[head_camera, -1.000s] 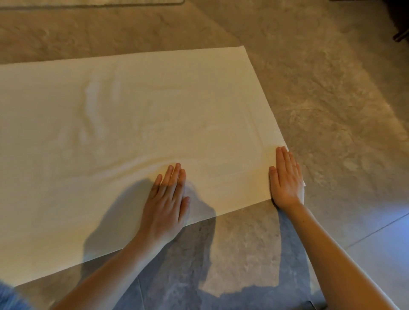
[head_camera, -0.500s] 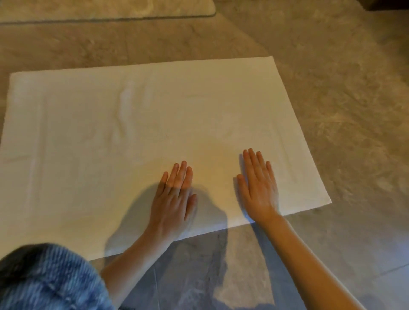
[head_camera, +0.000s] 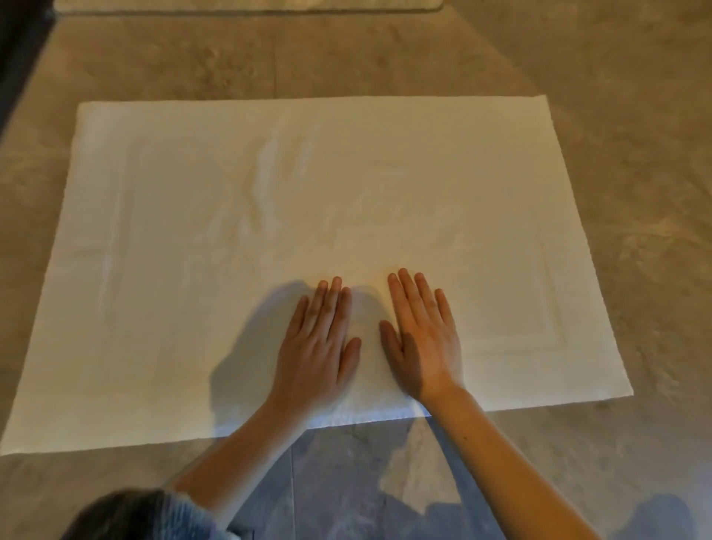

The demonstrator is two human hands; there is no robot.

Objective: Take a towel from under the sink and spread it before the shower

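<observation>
Towel (head_camera: 269, 231) lies flat on the stone floor (head_camera: 616, 115), filling the mid frame, all four edges showing. My left hand (head_camera: 318, 347) & right hand (head_camera: 424, 339) are palms down on it near the bottom edge, center frame, side by side, thumbs close but not touching. Fingers straight, gripping nothing. A few soft wrinkles upper middle. Sleeve (head_camera: 185, 516) at bottom left. Pale mat edge (head_camera: 250, 4) at very top.

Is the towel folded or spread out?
Spread: the towel lies flat on the floor, all four edges visible, both palms on it.
</observation>
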